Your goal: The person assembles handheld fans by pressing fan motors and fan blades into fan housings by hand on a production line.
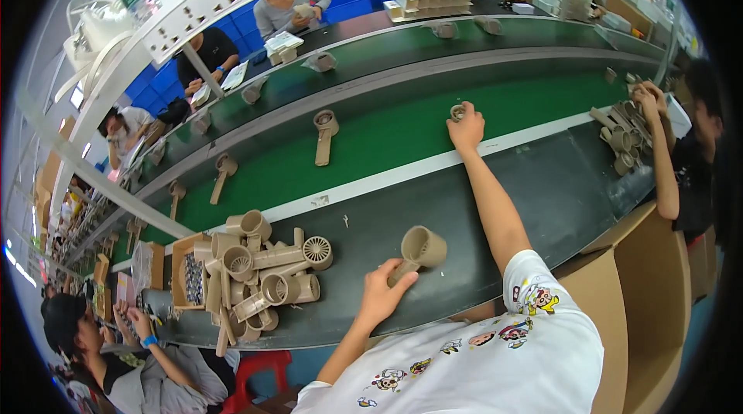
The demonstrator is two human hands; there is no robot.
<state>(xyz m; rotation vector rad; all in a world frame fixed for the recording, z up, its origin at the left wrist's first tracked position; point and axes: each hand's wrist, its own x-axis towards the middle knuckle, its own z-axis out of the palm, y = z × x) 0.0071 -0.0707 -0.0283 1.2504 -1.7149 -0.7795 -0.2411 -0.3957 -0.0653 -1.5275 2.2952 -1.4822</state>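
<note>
Our left hand (379, 290) grips a tan dryer shell (418, 250) by its handle, on the dark bench. Our right hand (467, 129) reaches far, fingers closed round a small tan round part (458, 112) on the green conveyor belt (371, 143). Pile of shells (259, 275) lies to the left.

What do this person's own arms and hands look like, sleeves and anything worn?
Both forearms are bare, and the left hand and right hand wear no gloves. A short white sleeve printed with colourful cartoon figures covers the right upper arm. No watch or rings show.
</note>
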